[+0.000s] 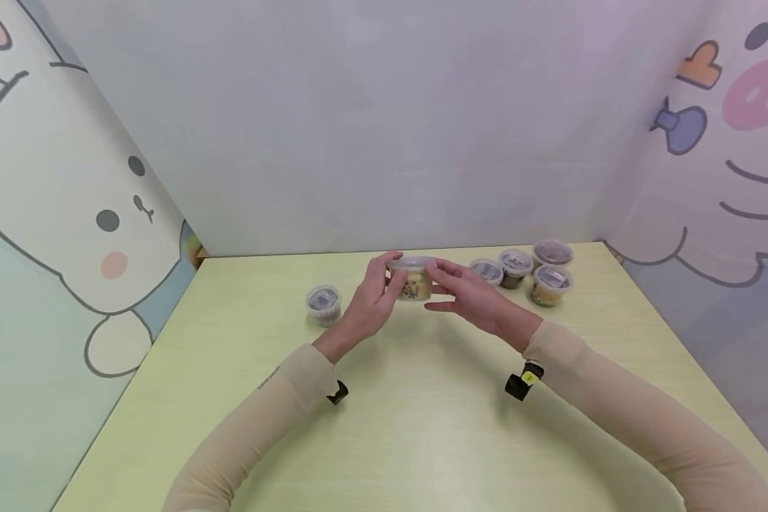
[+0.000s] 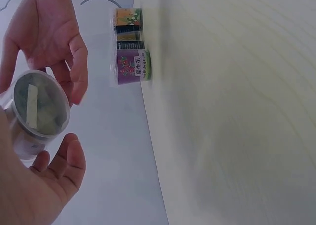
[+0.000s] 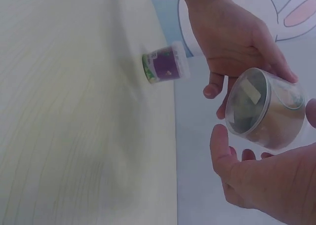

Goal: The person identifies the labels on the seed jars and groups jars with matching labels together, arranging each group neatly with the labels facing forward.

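Raised above the table is a clear lidded plastic cup [image 1: 414, 283] with a yellowish printed label, held upright between both hands. My left hand [image 1: 370, 299] grips its left side, thumb across the front. On the opposite side my right hand [image 1: 472, 297] holds it by the rim with thumb and fingers, the lower fingers spread beneath. From below, the left wrist view shows the cup's [image 2: 42, 104] see-through base with a pale strip inside. The same strip appears through the cup's base [image 3: 249, 99] in the right wrist view.
One lidded cup [image 1: 323, 304] with a purple label stands left of the hands on the pale yellow table [image 1: 416, 441]. Several similar cups [image 1: 552, 286] cluster at the back right, one purple-labelled [image 2: 132, 67]. A plain wall [image 1: 384, 128] rises behind; cartoon-printed panels flank both sides.
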Action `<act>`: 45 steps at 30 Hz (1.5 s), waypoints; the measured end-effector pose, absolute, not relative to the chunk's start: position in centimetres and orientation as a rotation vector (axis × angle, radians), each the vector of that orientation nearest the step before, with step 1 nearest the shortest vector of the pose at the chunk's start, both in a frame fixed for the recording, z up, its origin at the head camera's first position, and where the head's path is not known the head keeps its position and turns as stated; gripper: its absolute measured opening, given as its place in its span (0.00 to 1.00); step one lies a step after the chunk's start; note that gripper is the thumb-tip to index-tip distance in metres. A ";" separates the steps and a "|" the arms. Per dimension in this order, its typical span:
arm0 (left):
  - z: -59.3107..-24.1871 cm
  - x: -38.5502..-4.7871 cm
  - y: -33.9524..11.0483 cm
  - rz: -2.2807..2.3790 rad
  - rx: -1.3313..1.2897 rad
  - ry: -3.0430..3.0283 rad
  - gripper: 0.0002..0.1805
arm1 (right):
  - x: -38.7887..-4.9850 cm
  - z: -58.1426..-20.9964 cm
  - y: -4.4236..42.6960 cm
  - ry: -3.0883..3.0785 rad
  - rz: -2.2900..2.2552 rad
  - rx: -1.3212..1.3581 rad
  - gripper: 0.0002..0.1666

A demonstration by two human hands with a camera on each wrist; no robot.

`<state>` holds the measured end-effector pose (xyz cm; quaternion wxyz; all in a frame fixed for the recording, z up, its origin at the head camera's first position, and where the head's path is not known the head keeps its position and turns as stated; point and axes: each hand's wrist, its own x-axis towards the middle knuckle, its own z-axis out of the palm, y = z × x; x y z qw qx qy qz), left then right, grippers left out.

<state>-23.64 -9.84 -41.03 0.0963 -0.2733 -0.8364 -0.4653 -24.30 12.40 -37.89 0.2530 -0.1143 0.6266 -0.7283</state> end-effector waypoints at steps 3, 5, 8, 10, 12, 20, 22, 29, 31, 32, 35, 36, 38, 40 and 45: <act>-41.2 -23.6 -10.0 -1.390 -0.815 -2.468 0.26 | -24.3 -37.8 12.4 1.739 -1.960 -0.309 0.39; -41.2 -23.5 -10.0 -1.400 -0.811 -2.454 0.25 | -24.4 -37.8 12.3 1.736 -1.958 -0.309 0.39; -41.3 -23.5 -10.1 -1.417 -0.797 -2.440 0.25 | -24.3 -37.7 12.2 1.728 -1.951 -0.316 0.39; -41.4 -23.6 -10.2 -1.418 -0.792 -2.442 0.24 | -24.3 -37.7 12.1 1.724 -1.945 -0.319 0.39; -41.5 -23.6 -10.3 -1.422 -0.796 -2.444 0.24 | -24.3 -37.7 12.1 1.725 -1.940 -0.321 0.39; -41.4 -23.6 -10.2 -1.414 -0.812 -2.437 0.25 | -24.4 -37.6 12.4 1.700 -1.953 -0.310 0.39; -41.4 -23.6 -10.2 -1.417 -0.810 -2.441 0.25 | -24.5 -37.5 12.5 1.699 -1.952 -0.307 0.39; -41.4 -23.7 -10.2 -1.421 -0.823 -2.411 0.23 | -24.7 -37.3 12.7 1.696 -1.962 -0.308 0.38; -41.4 -23.7 -10.2 -1.426 -0.824 -2.403 0.23 | -24.7 -37.3 12.7 1.692 -1.964 -0.311 0.39; -41.5 -23.7 -10.2 -1.432 -0.824 -2.403 0.23 | -24.7 -37.3 12.6 1.688 -1.965 -0.310 0.39; -41.6 -23.7 -10.3 -1.438 -0.827 -2.405 0.24 | -24.7 -37.4 12.6 1.683 -1.964 -0.301 0.39; -41.6 -23.8 -10.3 -1.439 -0.830 -2.406 0.24 | -24.7 -37.4 12.6 1.684 -1.964 -0.297 0.39; -41.7 -23.9 -10.3 -1.430 -0.835 -2.414 0.24 | -24.8 -37.5 12.6 1.682 -1.966 -0.288 0.38; -41.6 -24.0 -10.4 -1.407 -0.836 -2.430 0.25 | -24.8 -37.5 12.6 1.681 -1.968 -0.284 0.37; -40.4 -24.8 -11.2 -1.405 -0.813 -2.481 0.24 | -25.5 -37.4 12.3 1.650 -1.978 -0.299 0.37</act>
